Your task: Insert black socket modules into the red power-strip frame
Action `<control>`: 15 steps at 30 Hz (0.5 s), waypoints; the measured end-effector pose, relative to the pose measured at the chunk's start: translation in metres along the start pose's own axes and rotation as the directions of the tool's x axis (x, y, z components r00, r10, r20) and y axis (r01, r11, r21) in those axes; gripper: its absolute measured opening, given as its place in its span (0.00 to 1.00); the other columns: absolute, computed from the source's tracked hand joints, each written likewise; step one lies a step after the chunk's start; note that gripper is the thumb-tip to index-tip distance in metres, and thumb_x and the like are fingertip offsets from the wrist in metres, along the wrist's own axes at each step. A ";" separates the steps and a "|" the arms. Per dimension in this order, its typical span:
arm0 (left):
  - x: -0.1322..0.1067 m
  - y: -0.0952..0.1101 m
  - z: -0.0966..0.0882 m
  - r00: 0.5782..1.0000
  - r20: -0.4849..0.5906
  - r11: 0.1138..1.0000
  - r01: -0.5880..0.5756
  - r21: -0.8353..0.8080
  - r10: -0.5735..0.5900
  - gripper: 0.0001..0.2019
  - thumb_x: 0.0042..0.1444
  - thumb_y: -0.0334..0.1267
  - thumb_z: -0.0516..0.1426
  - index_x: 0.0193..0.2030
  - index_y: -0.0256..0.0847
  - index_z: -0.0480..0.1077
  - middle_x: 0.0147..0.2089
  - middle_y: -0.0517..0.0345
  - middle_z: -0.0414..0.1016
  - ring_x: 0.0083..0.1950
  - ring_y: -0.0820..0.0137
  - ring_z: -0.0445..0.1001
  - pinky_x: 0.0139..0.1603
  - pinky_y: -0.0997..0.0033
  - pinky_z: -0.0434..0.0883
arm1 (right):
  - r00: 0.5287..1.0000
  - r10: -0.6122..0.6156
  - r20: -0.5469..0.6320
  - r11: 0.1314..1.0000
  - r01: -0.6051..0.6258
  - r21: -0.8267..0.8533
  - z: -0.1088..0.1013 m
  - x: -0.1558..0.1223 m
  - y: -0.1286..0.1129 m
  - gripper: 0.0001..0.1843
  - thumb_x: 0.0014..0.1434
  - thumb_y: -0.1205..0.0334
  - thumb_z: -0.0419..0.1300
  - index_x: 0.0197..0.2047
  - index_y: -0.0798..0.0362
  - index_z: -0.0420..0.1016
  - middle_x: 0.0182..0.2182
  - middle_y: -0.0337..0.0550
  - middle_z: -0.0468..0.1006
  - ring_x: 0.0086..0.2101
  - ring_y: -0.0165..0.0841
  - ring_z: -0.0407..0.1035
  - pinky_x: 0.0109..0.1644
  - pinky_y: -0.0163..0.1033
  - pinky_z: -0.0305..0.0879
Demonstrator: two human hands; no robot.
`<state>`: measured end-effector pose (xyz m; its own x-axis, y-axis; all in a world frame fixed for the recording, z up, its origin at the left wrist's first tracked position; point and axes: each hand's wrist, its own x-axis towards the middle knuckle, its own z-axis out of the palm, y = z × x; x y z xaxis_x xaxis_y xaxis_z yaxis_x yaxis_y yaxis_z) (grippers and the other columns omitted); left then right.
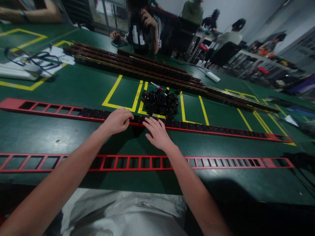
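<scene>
A long red frame strip [233, 135] lies across the table, with black square pieces [198, 126] in many of its openings. My left hand [117, 120] is over the middle of this strip, fingers curled down with the tips at its black pieces. Whatever those fingers hold, if anything, is hidden. Just to the right, my right hand [157, 131] rests at the strip's near edge, fingers stretched and slightly apart, nothing seen in them. Behind the hands is a pile of small black pieces [159, 102], with a red-and-clear pen-like item [157, 86] at its back.
A second red strip [108, 163], its openings bare, lies nearer my body under my forearms. Long dark brown rails [137, 67] are stacked beyond the pile. Cables [31, 59] and papers [60, 54] lie at left. A white block [213, 76] stands far back. People sit across the table.
</scene>
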<state>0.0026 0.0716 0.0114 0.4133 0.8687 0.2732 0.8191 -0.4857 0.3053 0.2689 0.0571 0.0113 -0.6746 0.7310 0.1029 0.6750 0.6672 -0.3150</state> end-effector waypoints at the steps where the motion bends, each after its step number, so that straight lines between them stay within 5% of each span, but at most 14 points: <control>1: 0.000 0.000 0.000 1.000 -0.004 1.000 0.007 0.005 -0.007 0.15 0.58 0.30 0.50 0.42 0.42 0.78 0.42 0.48 0.79 0.46 0.56 0.75 0.52 0.53 0.71 | 1.000 -0.002 -0.003 1.000 0.002 0.000 0.000 0.000 0.000 0.32 0.68 0.66 0.58 0.74 0.47 0.65 0.76 0.45 0.59 0.75 0.43 0.50 0.78 0.60 0.43; 15: -0.001 0.001 0.000 0.999 -0.040 0.998 0.004 0.062 -0.002 0.15 0.59 0.26 0.49 0.39 0.42 0.76 0.42 0.48 0.76 0.47 0.56 0.75 0.54 0.55 0.70 | 1.000 -0.003 -0.003 1.000 0.003 0.003 -0.001 0.000 -0.001 0.32 0.68 0.66 0.57 0.74 0.48 0.65 0.76 0.46 0.59 0.75 0.42 0.50 0.78 0.60 0.43</control>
<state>0.0029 0.0703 0.0116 0.3958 0.8649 0.3088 0.8437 -0.4752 0.2498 0.2685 0.0572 0.0126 -0.6755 0.7297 0.1063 0.6724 0.6687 -0.3172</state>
